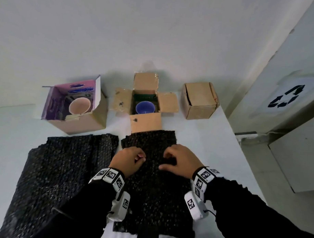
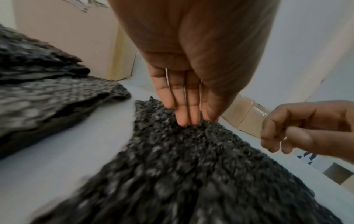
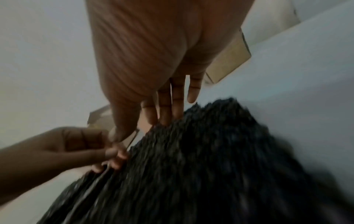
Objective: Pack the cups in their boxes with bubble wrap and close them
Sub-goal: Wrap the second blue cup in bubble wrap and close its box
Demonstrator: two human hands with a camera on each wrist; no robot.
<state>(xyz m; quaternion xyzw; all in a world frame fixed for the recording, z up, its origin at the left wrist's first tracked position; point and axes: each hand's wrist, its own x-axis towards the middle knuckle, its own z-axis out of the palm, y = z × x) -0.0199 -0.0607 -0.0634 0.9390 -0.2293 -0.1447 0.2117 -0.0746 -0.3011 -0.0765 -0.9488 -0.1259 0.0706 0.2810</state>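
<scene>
A black bubble wrap sheet (image 1: 150,181) lies on the white table in front of me. My left hand (image 1: 131,160) and right hand (image 1: 178,160) sit side by side on its far half, with bent fingers and thumbs pinching the wrap. The left fingertips (image 2: 186,121) and the right fingertips (image 3: 164,119) press into the bubbles. Just beyond the sheet stands an open brown box (image 1: 145,122) holding a blue cup (image 1: 145,107). To its left, an open box with purple flaps (image 1: 77,123) holds a pink cup (image 1: 80,105). A third brown box (image 1: 199,100) at the right has its flaps folded down.
More black bubble wrap (image 1: 58,168) is piled on the table at my left. A cabinet with a recycling sign (image 1: 285,96) stands past the table's right edge. A white wall runs behind the boxes.
</scene>
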